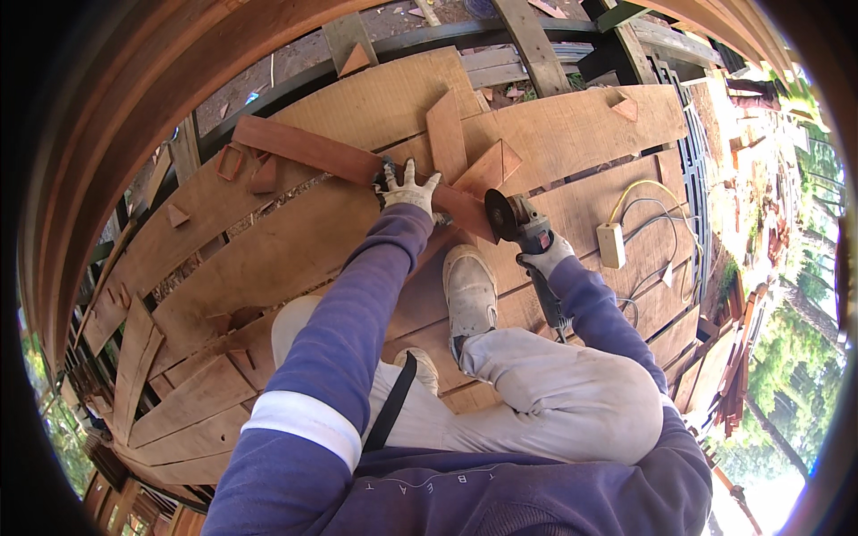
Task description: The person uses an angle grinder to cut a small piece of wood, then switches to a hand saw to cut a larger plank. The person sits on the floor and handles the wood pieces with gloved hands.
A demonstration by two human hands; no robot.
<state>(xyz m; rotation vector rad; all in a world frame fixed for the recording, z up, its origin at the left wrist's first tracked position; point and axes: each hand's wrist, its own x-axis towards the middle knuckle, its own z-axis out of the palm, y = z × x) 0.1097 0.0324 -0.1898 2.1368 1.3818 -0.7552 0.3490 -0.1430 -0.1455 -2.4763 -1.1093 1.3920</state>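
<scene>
My left hand (408, 190), in a pale work glove with dark patches, lies across a long reddish-brown board (308, 150). Its fingers are spread over the wood. The board slants from the upper left down to the right, and its right end meets the dark disc of an angle grinder (534, 234). My right hand (547, 256), also gloved, is closed around the grinder's body. Whether the disc touches the wood or is turning, I cannot tell. Beneath and beside the board lie shorter offcuts (446, 136). My shoe (470, 290) stands close to the board's right end.
Wide planks with gaps between them form the platform (572, 134). A pale power box (610, 246) with looping cords lies at the right. Triangular scraps (177, 215) are scattered about. Curved timbers (116, 116) arch along the left and top, and trees stand beyond the right edge.
</scene>
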